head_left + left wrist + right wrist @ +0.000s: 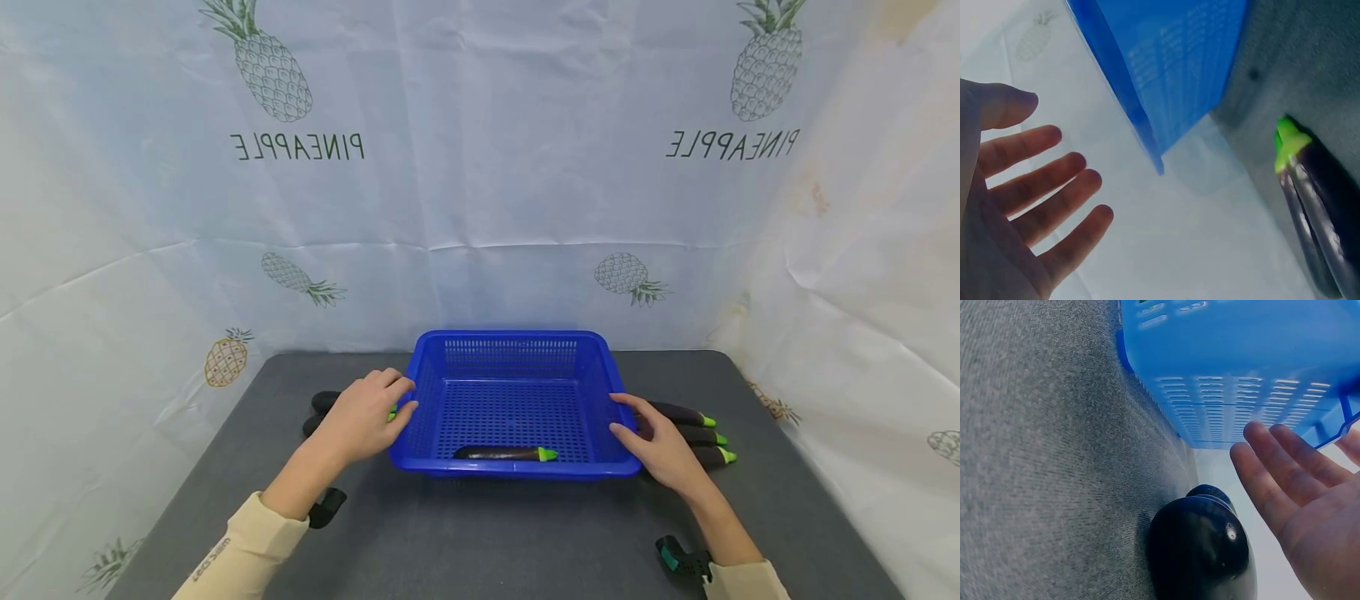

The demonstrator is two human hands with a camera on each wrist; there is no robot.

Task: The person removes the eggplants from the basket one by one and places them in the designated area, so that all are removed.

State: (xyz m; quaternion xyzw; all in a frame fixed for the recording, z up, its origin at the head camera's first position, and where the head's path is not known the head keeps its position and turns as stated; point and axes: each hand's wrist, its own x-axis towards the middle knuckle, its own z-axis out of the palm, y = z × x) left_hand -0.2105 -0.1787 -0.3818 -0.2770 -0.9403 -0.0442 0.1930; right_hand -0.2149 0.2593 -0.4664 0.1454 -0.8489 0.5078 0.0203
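A blue plastic basket (517,471) with slotted walls stands on the dark table, and one eggplant (498,453) with a green cap lies inside along its near wall. My left hand (365,419) is at the basket's left rim; in the left wrist view its fingers are spread and hold nothing, apart from the basket. At the right rim is my right hand (660,442), fingers fairly straight beside the outer wall (1229,406); whether they touch it I cannot tell. Two eggplants (1322,206) lie left of the basket, partly hidden by my left hand in the head view.
Three eggplants (701,435) lie right of the basket, partly behind my right hand. A grey-black cloth covers the table (480,533). Behind and beside it hangs a pale curtain (510,192) with pineapple prints. Each wrist wears a black strap.
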